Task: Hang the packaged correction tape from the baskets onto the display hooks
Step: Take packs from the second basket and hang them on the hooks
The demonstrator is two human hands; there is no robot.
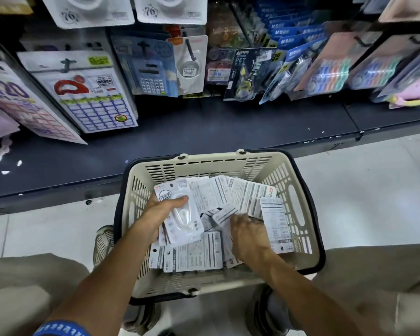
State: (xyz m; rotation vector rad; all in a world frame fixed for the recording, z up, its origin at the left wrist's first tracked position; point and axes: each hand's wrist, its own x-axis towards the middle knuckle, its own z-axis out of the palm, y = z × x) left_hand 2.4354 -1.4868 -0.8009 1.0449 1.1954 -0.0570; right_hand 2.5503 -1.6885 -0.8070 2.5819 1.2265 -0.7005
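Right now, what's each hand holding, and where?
Left hand grips a correction tape pack by its left edge, thumb across the front. Right hand digs in the basket; hold unclear.

A: Right hand point(249, 235) dives among the white carded correction-tape packs point(194, 259), fingertips buried, grip unreadable!
B: Print's too blurred to read, and the cream slotted plastic basket point(298, 190) hides its floor under the pile.

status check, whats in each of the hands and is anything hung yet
Left hand grips one correction tape pack over the basket. Right hand digging in the loose packs, grasp unclear. This pack not yet on a hook.
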